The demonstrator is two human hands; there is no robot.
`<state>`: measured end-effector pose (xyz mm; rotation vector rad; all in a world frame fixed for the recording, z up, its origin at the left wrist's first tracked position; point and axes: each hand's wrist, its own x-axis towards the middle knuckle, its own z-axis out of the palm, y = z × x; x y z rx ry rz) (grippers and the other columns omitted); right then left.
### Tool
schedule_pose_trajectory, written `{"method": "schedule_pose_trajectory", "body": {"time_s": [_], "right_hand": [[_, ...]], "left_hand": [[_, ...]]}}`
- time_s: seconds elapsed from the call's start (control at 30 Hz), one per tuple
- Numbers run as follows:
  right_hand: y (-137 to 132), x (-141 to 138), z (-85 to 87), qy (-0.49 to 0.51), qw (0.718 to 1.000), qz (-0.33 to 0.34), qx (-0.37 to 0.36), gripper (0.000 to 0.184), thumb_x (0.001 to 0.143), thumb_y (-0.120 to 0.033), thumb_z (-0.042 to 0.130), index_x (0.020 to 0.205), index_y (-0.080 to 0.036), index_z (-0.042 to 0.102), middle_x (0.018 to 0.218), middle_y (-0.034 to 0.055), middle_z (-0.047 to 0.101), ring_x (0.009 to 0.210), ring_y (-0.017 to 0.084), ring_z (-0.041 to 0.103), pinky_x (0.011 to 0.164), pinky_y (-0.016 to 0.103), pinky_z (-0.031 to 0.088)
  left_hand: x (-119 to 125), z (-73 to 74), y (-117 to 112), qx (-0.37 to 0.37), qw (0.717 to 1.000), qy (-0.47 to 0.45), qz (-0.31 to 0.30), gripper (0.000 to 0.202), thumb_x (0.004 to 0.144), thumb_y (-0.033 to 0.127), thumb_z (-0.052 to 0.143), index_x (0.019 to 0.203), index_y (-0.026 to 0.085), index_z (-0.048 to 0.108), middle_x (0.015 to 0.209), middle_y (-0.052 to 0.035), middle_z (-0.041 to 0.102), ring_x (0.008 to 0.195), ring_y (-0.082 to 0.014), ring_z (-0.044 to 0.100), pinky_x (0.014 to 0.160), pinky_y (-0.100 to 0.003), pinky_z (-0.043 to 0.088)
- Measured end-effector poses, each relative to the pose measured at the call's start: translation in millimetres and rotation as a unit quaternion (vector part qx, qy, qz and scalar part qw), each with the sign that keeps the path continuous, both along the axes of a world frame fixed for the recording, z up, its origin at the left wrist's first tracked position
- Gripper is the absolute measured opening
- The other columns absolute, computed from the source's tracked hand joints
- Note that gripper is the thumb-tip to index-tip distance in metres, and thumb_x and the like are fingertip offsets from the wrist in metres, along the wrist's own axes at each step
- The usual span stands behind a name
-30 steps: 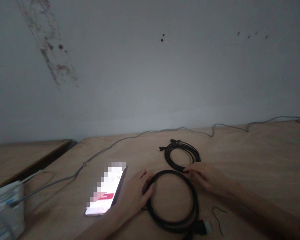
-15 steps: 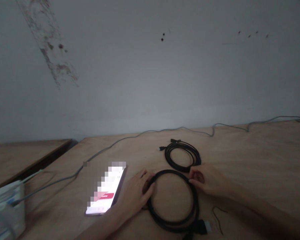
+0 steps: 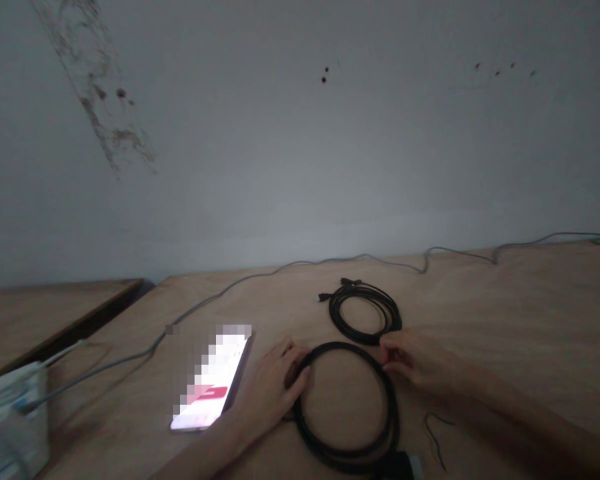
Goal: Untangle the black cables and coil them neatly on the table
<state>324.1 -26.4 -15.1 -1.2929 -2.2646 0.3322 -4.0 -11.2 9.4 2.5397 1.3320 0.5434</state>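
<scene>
Steady round black cable coil (image 3: 392,403) with left hand (image 3: 275,377) grasping nine-o'clock rim, right hand (image 3: 415,357) curled near two, cannot tell if gripping; avoid kinking.

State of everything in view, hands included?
Near cable: coiled, flat
Far cable: coiled, flat
Phone: face up, screen lit, partly pixelated
Grey cord: uncoiled, wavy
Thin wire: loose, bent
Left hand: at near cable's left side, fingers bent
Right hand: beside both coils, fingers curled
</scene>
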Motion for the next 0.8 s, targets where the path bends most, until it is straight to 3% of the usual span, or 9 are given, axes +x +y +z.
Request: {"method": "schedule_pose_trajectory", "body": {"time_s": [0.27, 0.57, 0.63, 0.8], "right_hand": [[-1.4, -0.9, 1.4, -0.051, 0.998, 0.017, 0.038, 0.010, 0.091, -0.014, 0.059, 0.084, -0.021, 0.059, 0.087, 0.0025, 0.065, 0.076, 0.018, 0.060, 0.065, 0.029, 0.041], [12.3, -2.6, -8.6, -0.160, 0.952, 0.106, 0.238, 0.020, 0.096, -0.009, 0.052, 0.106, -0.017, 0.067, 0.098, 0.0109, 0.070, 0.091, 0.026, 0.063, 0.082, 0.038, 0.050], [14.0, -1.2, -8.8, -0.145, 0.957, 0.101, 0.228, 0.020, 0.097, -0.010, 0.050, 0.103, -0.018, 0.067, 0.096, 0.0096, 0.070, 0.089, 0.025, 0.063, 0.081, 0.037, 0.050], [12.2, 3.5, -5.3, -0.042, 0.996, 0.038, 0.068, 0.010, 0.091, -0.015, 0.062, 0.095, -0.021, 0.069, 0.094, 0.0045, 0.071, 0.086, 0.020, 0.065, 0.075, 0.031, 0.049]], "left_hand": [[-0.7, 0.4, -0.5, 0.000, 1.000, -0.002, -0.005, 0.032, 0.099, 0.036, 0.051, 0.124, 0.025, 0.067, 0.116, -0.0086, 0.067, 0.103, -0.0272, 0.067, 0.092, -0.042, 0.053], [1.5, 3.0, -0.5, -0.008, 1.000, 0.000, 0.000, 0.030, 0.099, 0.033, 0.051, 0.121, 0.022, 0.067, 0.116, -0.0101, 0.067, 0.107, -0.0288, 0.066, 0.094, -0.044, 0.052], [0.7, 0.9, 0.0, 0.000, 1.000, 0.003, 0.002, 0.031, 0.099, 0.034, 0.051, 0.122, 0.022, 0.067, 0.119, -0.0112, 0.067, 0.110, -0.0300, 0.065, 0.096, -0.045, 0.052], [-2.0, -5.1, 2.0, 0.010, 1.000, 0.015, 0.006, 0.032, 0.099, 0.036, 0.051, 0.124, 0.023, 0.065, 0.120, -0.0110, 0.067, 0.111, -0.0306, 0.065, 0.096, -0.046, 0.052]]}}
